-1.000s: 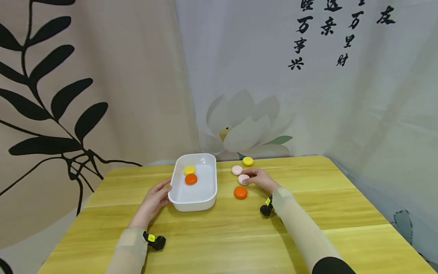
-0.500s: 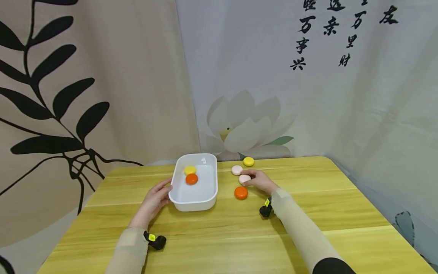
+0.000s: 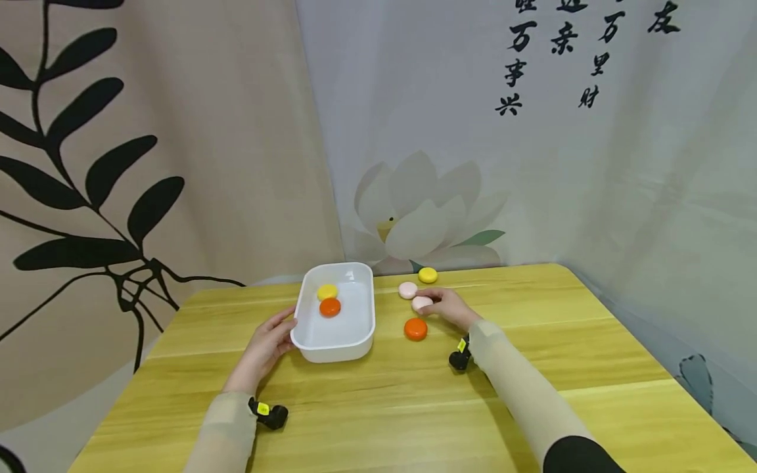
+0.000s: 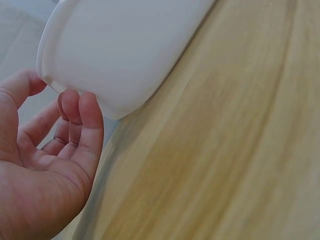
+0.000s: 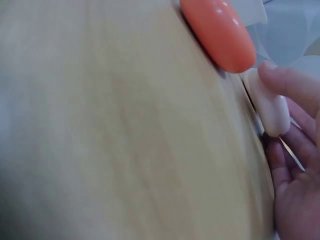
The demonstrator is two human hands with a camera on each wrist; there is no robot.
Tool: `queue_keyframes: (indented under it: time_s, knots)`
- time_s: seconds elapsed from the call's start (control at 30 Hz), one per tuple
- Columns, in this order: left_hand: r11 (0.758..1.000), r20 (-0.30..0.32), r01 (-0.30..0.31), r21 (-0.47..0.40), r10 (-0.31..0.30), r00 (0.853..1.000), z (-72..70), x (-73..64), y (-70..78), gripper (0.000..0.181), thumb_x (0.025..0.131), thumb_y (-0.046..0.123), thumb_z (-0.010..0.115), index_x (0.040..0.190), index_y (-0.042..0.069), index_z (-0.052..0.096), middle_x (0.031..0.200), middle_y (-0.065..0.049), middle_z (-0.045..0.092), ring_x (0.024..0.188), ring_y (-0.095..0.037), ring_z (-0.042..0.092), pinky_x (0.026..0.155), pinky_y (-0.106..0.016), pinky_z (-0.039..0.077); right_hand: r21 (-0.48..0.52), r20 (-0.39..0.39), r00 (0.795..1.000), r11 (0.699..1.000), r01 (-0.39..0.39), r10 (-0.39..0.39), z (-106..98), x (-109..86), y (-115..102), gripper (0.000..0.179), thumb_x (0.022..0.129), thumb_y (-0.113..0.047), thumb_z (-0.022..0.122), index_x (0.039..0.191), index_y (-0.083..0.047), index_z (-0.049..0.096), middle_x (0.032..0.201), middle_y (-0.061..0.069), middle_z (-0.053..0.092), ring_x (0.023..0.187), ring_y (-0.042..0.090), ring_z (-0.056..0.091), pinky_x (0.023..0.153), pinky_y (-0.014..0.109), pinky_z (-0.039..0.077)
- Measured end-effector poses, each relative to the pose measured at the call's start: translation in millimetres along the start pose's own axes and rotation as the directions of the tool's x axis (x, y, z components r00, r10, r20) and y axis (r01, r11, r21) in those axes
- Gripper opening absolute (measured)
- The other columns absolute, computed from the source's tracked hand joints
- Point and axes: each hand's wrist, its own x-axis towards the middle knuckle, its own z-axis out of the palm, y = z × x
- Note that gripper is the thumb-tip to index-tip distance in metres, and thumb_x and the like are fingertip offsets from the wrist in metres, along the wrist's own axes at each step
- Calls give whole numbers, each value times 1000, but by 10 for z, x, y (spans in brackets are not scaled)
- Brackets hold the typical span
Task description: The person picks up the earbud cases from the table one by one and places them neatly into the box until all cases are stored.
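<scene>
My left hand (image 3: 267, 343) grips the left side of a white rectangular tub (image 3: 337, 353). In the left wrist view, the thumb is at the rim and the bent fingertips (image 4: 90, 107) lie against the tub's outer wall (image 4: 125, 55). Inside lie a yellow disc (image 3: 327, 292) and an orange disc (image 3: 330, 307). Right of the tub, my right hand (image 3: 451, 307) holds a thick, rounded pale pink disc (image 3: 422, 303) between thumb and fingers, low over the table. In the right wrist view, that pink disc (image 5: 269, 107) is tilted on edge beside the orange one.
Another pale pink disc (image 3: 407, 290) lies just behind the held one. A second yellow disc (image 3: 428, 275) is near the table's back edge, and a second orange disc (image 3: 416, 329) lies in front. The wooden table (image 3: 378, 420) ends against a printed curtain (image 3: 426, 131).
</scene>
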Motion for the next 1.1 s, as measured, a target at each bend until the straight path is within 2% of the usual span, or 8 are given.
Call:
queue_keyframes:
  time_s: [0.13,0.27,0.37,0.5,0.57,0.67,0.9,1.1]
  knots:
    - [1000,3,6,6,-6,1000,-7,0,-21,56,98,23,58,149,10,39,115,-9,58,81,-15,59,72,-27,51,32,-2,1000,999,-20,21,-8,-18,-37,46,84,-15,77,127,-9,64,127,9,60,110,24,52,95,38,41]
    - [1000,-9,10,8,-10,1000,-13,10,-41,55,98,24,59,148,11,40,122,-15,55,82,-16,59,72,-26,51,34,-5,1000,999,-31,31,-47,-15,-114,48,84,-18,77,128,-7,63,127,9,59,106,25,51,91,36,41]
    - [1000,-9,6,6,-6,1000,-17,18,-26,55,98,24,59,148,11,41,124,-17,54,83,-16,59,73,-27,51,8,6,1000,1000,-5,5,-110,-25,-216,48,86,-17,74,130,-2,60,128,13,57,104,27,51,87,35,43]
    - [1000,-1,4,1,-4,1000,-2,35,9,54,98,22,58,148,11,40,124,-17,54,82,-15,59,74,-27,51,4,39,999,1000,20,-20,-200,-98,-405,49,88,-11,71,131,7,55,128,22,55,99,28,53,86,42,45]
    - [1000,1,3,-2,-3,1000,10,52,19,54,99,21,57,149,11,39,128,-19,51,81,-15,59,74,-26,52,24,46,999,1000,6,-7,-233,-119,-467,50,88,-9,71,132,8,54,129,24,53,99,28,54,89,48,45]
    - [1000,7,-4,-2,4,1000,19,68,30,54,99,21,57,149,11,39,133,-20,47,81,-15,59,73,-25,51,45,43,999,999,-21,19,-268,-49,-400,53,87,-13,73,133,5,54,132,21,53,100,27,54,92,50,44]
    - [1000,1,-4,9,4,1000,12,46,17,55,98,19,58,149,11,39,130,-20,50,81,-16,59,71,-26,52,-20,-19,1000,1000,15,-15,-273,94,-270,53,87,-20,74,133,-2,57,131,13,57,102,24,56,86,33,47]
    - [1000,-14,14,7,-13,1000,-16,31,-23,53,98,21,58,148,12,41,130,-19,50,82,-16,59,72,-26,51,1,-29,999,999,46,-46,-254,111,-295,53,86,-18,75,133,0,57,133,13,56,103,25,56,87,37,48]
